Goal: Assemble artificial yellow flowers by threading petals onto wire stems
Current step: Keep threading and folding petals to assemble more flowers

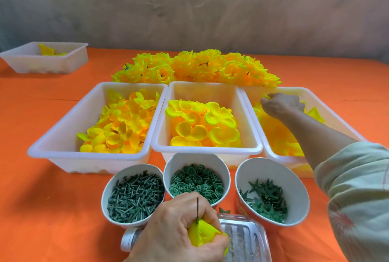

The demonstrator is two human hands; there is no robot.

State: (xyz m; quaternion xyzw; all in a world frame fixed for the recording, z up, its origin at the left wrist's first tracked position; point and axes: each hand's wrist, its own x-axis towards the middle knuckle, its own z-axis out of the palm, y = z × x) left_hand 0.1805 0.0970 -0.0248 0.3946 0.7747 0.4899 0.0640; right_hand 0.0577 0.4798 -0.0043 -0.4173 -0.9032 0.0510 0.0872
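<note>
Far left, a small tray [69, 51] with a few petals in it sits well out of play. Next comes the left bin [90, 156], heaped with yellow petals. Near centre, my left hand [179, 228] is clamped round the half-built yellow bud [202, 234], just in front of the bowl of green rings [195, 181]. The wire stem [197, 209] stands out of the bud, its free tip pointing up and away from me towards the bins. That's the axis the next petal has to slide down.

Over to the right, my right hand [282, 104] is well apart from the stem, reaching into the right bin [284, 159] with its fingertips among the loose petals [275, 135]. A petal edge shows at the fingertips, but I can't tell whether they've pinched it. The right hand is nearer the petals and the left holds the target — so my read is that the petal comes back left and towards me, hole over the tip, then down the wire.
</note>
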